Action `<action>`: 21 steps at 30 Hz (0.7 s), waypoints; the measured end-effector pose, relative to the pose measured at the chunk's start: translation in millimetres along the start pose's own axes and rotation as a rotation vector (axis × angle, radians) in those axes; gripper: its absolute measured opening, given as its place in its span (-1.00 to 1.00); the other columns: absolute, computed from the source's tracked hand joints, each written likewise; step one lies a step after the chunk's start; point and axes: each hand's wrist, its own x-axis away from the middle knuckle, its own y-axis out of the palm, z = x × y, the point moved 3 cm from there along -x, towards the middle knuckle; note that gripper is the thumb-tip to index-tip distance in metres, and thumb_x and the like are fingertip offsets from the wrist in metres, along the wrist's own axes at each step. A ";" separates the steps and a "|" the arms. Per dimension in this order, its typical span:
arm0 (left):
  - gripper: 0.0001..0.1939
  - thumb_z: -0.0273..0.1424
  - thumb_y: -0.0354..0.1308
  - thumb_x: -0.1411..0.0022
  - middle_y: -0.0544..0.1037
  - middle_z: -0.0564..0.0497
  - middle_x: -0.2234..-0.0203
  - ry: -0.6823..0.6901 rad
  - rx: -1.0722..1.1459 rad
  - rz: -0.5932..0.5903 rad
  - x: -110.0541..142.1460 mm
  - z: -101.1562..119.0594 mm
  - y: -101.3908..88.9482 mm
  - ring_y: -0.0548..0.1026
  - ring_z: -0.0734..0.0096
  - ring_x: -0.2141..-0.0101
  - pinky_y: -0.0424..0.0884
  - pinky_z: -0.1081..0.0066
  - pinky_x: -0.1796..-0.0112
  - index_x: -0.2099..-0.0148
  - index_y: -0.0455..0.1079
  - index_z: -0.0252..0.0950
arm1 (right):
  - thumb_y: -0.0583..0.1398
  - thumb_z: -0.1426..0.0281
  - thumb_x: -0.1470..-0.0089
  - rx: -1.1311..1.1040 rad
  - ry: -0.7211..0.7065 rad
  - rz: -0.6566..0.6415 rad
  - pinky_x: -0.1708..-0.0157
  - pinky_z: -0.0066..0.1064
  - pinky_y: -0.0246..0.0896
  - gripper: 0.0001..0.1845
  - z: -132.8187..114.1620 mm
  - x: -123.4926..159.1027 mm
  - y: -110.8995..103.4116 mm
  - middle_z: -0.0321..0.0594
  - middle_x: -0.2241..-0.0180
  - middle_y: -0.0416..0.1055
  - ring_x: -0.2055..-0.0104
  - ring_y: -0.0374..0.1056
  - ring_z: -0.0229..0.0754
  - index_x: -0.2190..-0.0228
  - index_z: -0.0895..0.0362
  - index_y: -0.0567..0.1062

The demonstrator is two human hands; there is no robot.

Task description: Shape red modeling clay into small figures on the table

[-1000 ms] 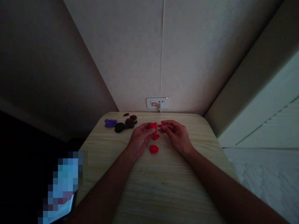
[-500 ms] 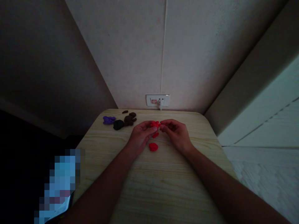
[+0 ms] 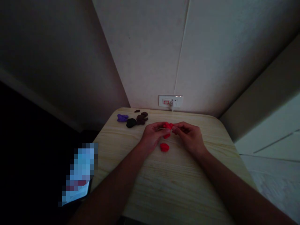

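Between my two hands is a small lumpy piece of red modelling clay (image 3: 167, 125). My left hand (image 3: 153, 135) grips it with thumb and fingers from the left. The thumb and forefinger of my right hand (image 3: 188, 135) pinch its right edge. Just below the held piece shows a smaller bit of red clay (image 3: 167, 136), partly hidden by the left hand; whether it touches the hand I cannot tell. Nearer to me, a rounded red clay lump (image 3: 164, 147) lies on the wooden table (image 3: 154, 181).
At the table's far left lie purple clay (image 3: 122, 118), a black clay lump (image 3: 131, 122), brown clay (image 3: 142, 118) and a small dark strip (image 3: 137, 111). A wall socket (image 3: 170, 101) with a plug sits behind the table. A lit, blurred-out screen (image 3: 81, 172) stands at left.
My view has turned a little to the left, so everything sits further right in the picture. Both hands keep hold of the red clay, whose outline looks slightly different.
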 end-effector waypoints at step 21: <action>-0.68 -0.47 0.52 0.11 0.66 -0.07 0.29 -0.021 0.060 -0.037 1.9 2.9 2.5 0.58 0.41 0.32 0.46 0.38 0.20 0.24 0.59 -0.37 | 0.40 0.14 0.03 -0.094 0.022 0.016 0.41 -0.36 0.40 -0.62 -4.7 4.1 3.9 -0.16 0.40 0.60 0.48 0.43 -0.21 0.25 0.15 0.63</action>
